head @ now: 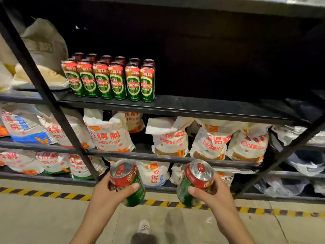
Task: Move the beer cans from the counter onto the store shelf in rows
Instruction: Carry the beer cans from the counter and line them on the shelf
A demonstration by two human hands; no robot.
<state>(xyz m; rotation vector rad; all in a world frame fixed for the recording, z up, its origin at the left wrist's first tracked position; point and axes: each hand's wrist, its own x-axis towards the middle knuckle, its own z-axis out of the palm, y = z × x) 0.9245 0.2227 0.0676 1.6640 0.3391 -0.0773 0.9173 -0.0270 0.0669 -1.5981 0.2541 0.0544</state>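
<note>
My left hand (pixel 109 194) grips a red and green beer can (pixel 127 182), held low in front of the shelving. My right hand (pixel 213 194) grips a second beer can (pixel 194 182), tilted left. Both cans show their silver tops. On the black store shelf (pixel 211 107) above, several matching cans (pixel 109 80) stand upright in two rows at its left part. The right part of that shelf is bare and dark.
Black slanted frame posts (pixel 58 111) cross in front of the shelves at left and right. White flour sacks (pixel 109 132) fill the lower shelves. A yellow and black striped line (pixel 52 194) runs along the floor. My shoe (pixel 143 227) shows below.
</note>
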